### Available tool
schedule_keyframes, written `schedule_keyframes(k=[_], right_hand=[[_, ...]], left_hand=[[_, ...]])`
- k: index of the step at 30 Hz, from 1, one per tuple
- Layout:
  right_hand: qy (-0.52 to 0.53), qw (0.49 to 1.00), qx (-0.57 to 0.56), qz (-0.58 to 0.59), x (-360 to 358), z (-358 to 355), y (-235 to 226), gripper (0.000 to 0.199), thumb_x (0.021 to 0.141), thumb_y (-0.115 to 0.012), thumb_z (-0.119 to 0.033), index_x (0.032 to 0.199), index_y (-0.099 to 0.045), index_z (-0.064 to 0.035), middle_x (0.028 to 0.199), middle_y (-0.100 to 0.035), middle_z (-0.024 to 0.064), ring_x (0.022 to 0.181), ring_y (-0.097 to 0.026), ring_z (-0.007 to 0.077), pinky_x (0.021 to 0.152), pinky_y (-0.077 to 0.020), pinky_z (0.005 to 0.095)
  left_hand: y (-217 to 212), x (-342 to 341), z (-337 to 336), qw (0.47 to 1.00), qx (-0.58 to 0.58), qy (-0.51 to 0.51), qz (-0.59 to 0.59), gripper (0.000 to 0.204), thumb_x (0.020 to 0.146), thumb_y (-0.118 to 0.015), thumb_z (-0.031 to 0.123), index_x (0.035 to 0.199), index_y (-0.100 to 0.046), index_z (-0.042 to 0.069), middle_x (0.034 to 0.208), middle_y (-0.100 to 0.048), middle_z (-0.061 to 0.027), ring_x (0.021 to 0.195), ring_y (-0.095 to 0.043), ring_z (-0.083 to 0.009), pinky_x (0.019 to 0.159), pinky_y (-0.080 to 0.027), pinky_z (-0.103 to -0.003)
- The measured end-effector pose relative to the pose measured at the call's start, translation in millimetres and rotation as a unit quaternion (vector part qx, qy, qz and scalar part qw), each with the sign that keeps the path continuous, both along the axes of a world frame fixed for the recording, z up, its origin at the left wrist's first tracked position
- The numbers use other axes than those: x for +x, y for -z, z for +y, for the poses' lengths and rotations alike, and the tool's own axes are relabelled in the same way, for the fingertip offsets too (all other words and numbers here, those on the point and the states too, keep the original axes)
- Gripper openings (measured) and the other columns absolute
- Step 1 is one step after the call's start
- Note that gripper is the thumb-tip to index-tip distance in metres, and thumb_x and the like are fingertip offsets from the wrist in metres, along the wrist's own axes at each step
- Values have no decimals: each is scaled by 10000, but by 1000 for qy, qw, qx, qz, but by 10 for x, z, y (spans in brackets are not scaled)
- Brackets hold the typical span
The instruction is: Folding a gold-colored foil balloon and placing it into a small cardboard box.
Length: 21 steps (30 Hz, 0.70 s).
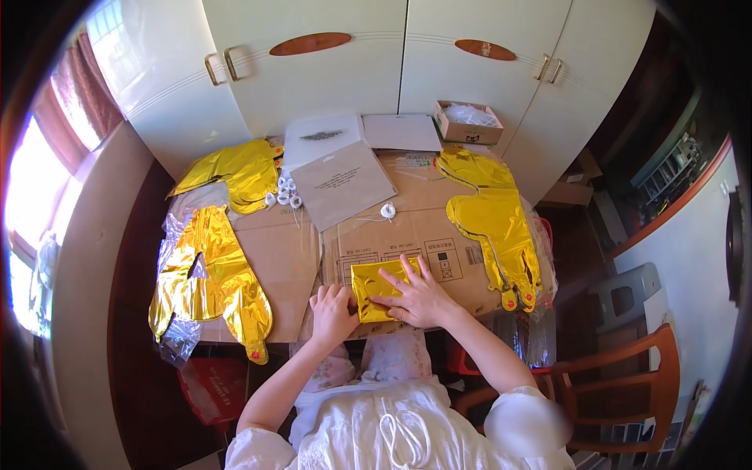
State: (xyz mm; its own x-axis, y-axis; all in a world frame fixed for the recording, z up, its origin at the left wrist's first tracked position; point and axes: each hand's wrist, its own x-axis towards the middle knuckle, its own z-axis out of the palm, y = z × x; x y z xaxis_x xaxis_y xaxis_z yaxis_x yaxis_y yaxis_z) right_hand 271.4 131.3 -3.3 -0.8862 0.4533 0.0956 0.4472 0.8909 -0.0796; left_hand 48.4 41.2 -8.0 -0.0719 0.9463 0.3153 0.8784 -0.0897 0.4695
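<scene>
The person sat at the counter (274,258), which was covered with flattened brown cardboard, and both hands were down on a small folded piece of gold foil (374,291) at the near edge. The right hand (419,298) lay flat on top of it, fingers spread and pressed onto the foil rather than closed around anything. The left hand (332,312) sat just beside it, touching the foil's left edge, its fingers curled loosely downward; I could not tell whether that grip was pinching the edge or only resting against it.

Well away to the left of the left hand lay a large flat gold foil balloon (210,278), partly over clear plastic wrapping. Beyond it, farther from the hands, was another crumpled gold balloon (239,168). To the right of the right hand stretched a long gold foil balloon shape (493,223), its lower end with small red dots reaching the counter's near right corner.

Straight ahead of the grip, across the cardboard, lay a grey paper sheet (343,184), with a cluster of small white ribbon rolls (283,193) to its left and a single white roll (388,210) just at its right corner. Behind those were two more flat sheets and an open cardboard box (468,124), close against the white cupboard doors (313,70). A wooden chair (627,384) stood off to the person's right.
</scene>
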Motion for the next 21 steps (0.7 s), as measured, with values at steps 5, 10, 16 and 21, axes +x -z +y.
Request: schedule_keyframes(k=[5,10,16,21], right_hand=[[5,1000,12,-22,4,-19,-31,455,984,-377,-566,1434,-404,-502,1612,-236,76,1451,-133,512,1136,-67,693],[4,1000,14,-16,-3,0,-17,471,980,-394,-562,1444,-398,-485,1613,-231,58,1460,-114,498,1141,-64,689],[10,1000,-7,4,-29,-2,42,515,964,-426,-572,1452,-420,-408,1611,-233,47,1466,-96,487,1138,-62,696],[67,996,-26,59,31,33,128,805,937,-430,-623,1503,-318,-62,1591,-225,186,1491,-128,381,1197,-79,553]], left_hand=[[-204,-220,-100,996,-19,80,-45,327,750,-666,112,1072,-615,88,1050,-614,-123,1054,-554,-326,885,-393,-465],[-292,-117,140,979,12,200,43,563,868,-584,238,1350,-456,-25,1404,-457,-220,1354,-389,-369,1120,-283,-497],[-22,-67,338,952,-16,207,225,796,944,-453,561,1436,-390,-61,1524,-348,-233,1450,-291,-330,1179,-210,-492],[-82,11,239,949,-39,196,244,859,919,-429,637,1433,-402,-50,1521,-354,-232,1451,-283,-337,1169,-202,-525]])
